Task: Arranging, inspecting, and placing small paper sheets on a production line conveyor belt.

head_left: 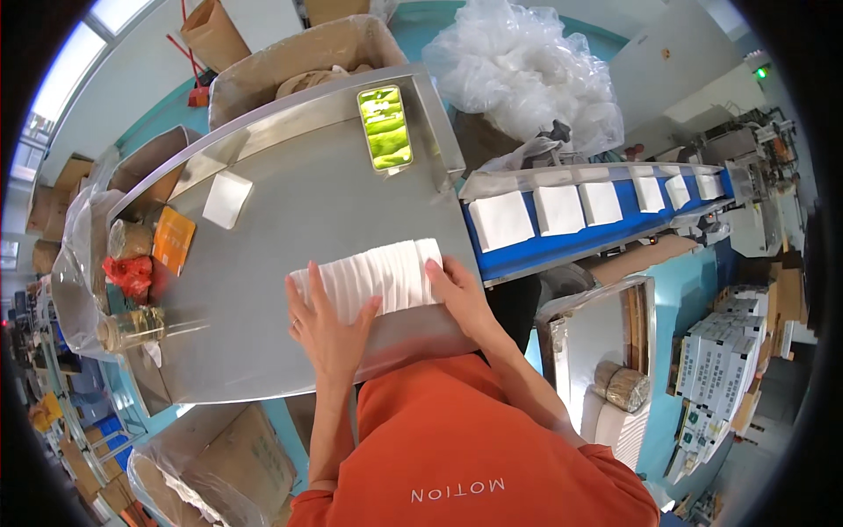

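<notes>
A row of white folded sheets (372, 279), soft and napkin-like, leans edge to edge on the metal table in front of me. My left hand (329, 321) is curved over its left end, fingers along the far side and thumb at the near side. At the other end, my right hand (458, 299) presses its thumb and fingers round the last sheets. Both hands grip the row between them. On the blue conveyor belt (536, 248) to the right lie several separate white sheet packs (501, 221).
A green-and-white tray-like box (385, 129) sits at the table's far side. One white square (227, 199), an orange packet (174, 240), a red crumpled bag (128, 277) and a clear roll (132, 330) are on the left. Cardboard boxes (303, 66) and bundled clear plastic (527, 70) stand beyond.
</notes>
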The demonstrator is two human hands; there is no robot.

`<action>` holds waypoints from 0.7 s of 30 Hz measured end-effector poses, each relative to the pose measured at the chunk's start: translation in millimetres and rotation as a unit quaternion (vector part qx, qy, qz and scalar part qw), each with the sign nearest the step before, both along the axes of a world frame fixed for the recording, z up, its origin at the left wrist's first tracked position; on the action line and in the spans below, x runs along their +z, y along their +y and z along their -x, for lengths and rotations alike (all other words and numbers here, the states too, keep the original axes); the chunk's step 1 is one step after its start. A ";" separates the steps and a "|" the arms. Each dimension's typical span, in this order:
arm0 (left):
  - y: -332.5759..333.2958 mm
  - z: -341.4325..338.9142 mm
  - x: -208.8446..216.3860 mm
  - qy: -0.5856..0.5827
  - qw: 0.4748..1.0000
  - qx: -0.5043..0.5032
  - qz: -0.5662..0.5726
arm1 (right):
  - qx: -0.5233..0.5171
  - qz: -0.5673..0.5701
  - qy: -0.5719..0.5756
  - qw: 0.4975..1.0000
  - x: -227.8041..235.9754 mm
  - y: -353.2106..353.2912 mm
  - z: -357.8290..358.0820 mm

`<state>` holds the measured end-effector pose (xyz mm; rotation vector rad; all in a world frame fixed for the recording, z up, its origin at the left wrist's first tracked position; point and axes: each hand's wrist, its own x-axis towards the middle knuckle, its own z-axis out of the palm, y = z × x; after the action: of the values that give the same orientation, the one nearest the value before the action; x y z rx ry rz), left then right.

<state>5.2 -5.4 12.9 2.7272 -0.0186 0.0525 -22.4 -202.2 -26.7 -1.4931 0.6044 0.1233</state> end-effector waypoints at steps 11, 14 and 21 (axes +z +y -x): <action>-8.2 7.3 -6.5 0.015 0.998 -0.025 0.049 | -0.005 -0.150 0.120 0.981 -9.1 -29.4 14.8; -13.3 5.6 -6.5 0.001 0.998 -0.033 0.062 | 0.051 0.127 0.025 0.990 -3.6 -2.8 3.3; -17.7 6.8 -7.2 -0.004 0.997 -0.049 0.057 | -0.087 -0.066 -0.001 0.994 -22.1 -18.4 -4.6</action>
<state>-1.6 -23.0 5.7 2.6074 -0.1463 0.0342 -17.8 -220.6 -48.7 -1.3078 0.7092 0.0262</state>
